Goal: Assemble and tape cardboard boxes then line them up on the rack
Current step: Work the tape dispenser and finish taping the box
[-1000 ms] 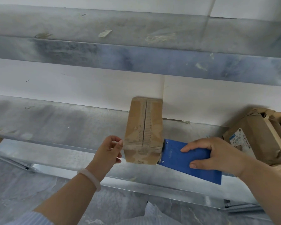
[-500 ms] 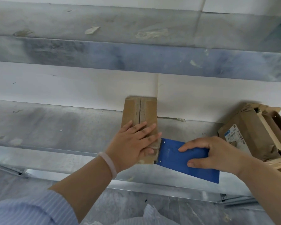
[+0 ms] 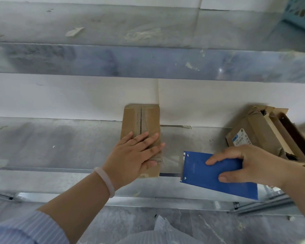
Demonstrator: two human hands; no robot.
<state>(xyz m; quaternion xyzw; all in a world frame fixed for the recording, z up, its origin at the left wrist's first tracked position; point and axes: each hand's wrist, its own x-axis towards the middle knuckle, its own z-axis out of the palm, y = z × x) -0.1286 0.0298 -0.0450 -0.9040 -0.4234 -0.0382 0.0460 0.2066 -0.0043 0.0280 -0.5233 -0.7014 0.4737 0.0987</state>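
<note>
One blue tape cutter [image 3: 197,171] now apart from one box [image 3: 141,118], right hand [image 3: 250,164] clamped round cutter, left hand [image 3: 132,155] flat-fingered on box.

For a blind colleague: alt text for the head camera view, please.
A person's left hand presses flat on a small taped brown cardboard box standing on a metal rack shelf, while the right hand grips a blue plastic tape cutter just right of it. An opened brown carton lies farther right.

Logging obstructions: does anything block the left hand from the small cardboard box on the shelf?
Nothing visible: the left hand lies flat on the box; the blue tape dispenser is apart, to its right.
</note>
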